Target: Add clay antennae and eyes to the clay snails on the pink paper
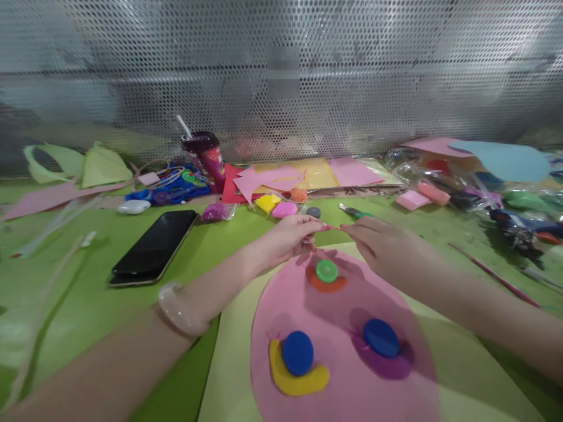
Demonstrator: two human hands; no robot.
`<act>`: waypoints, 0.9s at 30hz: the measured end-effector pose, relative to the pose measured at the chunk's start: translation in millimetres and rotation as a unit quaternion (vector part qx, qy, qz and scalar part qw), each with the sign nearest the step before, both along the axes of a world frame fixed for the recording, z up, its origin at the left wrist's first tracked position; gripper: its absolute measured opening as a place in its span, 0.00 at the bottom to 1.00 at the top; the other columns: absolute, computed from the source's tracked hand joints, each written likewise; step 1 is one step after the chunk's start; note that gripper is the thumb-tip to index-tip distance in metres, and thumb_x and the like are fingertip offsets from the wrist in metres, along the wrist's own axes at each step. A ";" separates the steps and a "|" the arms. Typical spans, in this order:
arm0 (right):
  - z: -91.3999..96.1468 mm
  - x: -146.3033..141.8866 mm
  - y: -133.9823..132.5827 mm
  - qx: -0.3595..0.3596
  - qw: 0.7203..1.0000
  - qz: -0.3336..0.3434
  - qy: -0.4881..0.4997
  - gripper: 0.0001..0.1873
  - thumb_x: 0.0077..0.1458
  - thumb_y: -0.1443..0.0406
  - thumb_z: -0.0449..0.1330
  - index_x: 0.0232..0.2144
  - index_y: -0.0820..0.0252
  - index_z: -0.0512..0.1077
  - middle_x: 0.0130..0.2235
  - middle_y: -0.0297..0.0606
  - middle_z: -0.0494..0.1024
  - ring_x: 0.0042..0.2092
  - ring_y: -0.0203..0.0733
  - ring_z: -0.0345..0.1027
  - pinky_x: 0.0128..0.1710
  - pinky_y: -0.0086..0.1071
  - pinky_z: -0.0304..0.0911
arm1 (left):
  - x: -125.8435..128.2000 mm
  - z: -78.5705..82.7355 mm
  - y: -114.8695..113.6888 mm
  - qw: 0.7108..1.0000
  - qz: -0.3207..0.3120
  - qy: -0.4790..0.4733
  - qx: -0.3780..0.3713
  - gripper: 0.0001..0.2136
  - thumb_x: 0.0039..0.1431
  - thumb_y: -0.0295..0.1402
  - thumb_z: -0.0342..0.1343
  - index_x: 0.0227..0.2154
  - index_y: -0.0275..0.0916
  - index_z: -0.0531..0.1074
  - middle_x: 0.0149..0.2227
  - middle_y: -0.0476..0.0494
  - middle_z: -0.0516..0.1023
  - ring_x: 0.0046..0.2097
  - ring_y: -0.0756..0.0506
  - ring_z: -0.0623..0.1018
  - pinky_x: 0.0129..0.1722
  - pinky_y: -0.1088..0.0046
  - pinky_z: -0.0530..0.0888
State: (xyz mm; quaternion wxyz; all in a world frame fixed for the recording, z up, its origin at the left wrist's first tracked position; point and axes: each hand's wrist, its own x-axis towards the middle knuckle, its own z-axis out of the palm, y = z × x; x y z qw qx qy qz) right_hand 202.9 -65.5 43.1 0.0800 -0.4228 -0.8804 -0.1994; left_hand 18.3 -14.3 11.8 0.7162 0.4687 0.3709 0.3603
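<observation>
Fingers (320,226) of the left hand (292,239) and the right hand (380,240) pinch one thin pink strand (334,227), which shows in the narrow gap between them. Underneath everything spreads one green tabletop (97,246). On it lies a pale yellow sheet (231,363), bearing a single pink oval (347,363) — its far edge is near the hands. One black phone (153,246) lies to the left; behind it stands one dark cup (209,161) with a white straw (183,126) (the lid hides whatever is inside). The oval carries three curved strips: yellow (294,385), purple (389,368) and orange (332,287). Each has one round cap against it: two blue (298,353), one green (326,271). A clear wrapper (231,211) holds one magenta lump (214,212). Smallest, the strand points sideways — its long axis nearly level, left hand to right, beyond the green cap.
</observation>
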 end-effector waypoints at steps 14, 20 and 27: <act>6.6 -6.8 -10.3 -0.080 0.988 -0.050 -0.121 0.22 0.42 0.83 0.48 0.37 0.66 0.72 0.37 0.46 0.74 0.42 0.49 0.68 0.37 0.36 0.65 | -1.2 -3.9 0.4 0.996 -0.043 0.056 0.057 0.02 0.55 0.27 0.54 0.30 0.33 0.69 0.21 0.53 0.66 0.17 0.58 0.65 0.15 0.81 0.61; -4.8 -4.0 -9.5 0.010 0.992 0.012 -0.122 0.12 0.45 0.78 0.54 0.28 0.62 0.74 0.33 0.43 0.73 0.37 0.45 0.67 0.30 0.32 0.62 | -2.0 -1.8 -0.8 0.994 -0.050 0.077 0.062 0.03 0.56 0.26 0.54 0.32 0.32 0.70 0.18 0.55 0.65 0.15 0.57 0.65 0.14 0.80 0.61; -1.7 -4.9 -10.0 0.002 0.992 -0.013 -0.123 0.18 0.41 0.81 0.53 0.33 0.63 0.73 0.35 0.42 0.74 0.38 0.44 0.67 0.28 0.30 0.59 | -2.9 -6.1 1.1 0.993 -0.064 0.067 0.069 0.04 0.56 0.28 0.55 0.33 0.32 0.70 0.18 0.54 0.66 0.14 0.56 0.65 0.12 0.79 0.60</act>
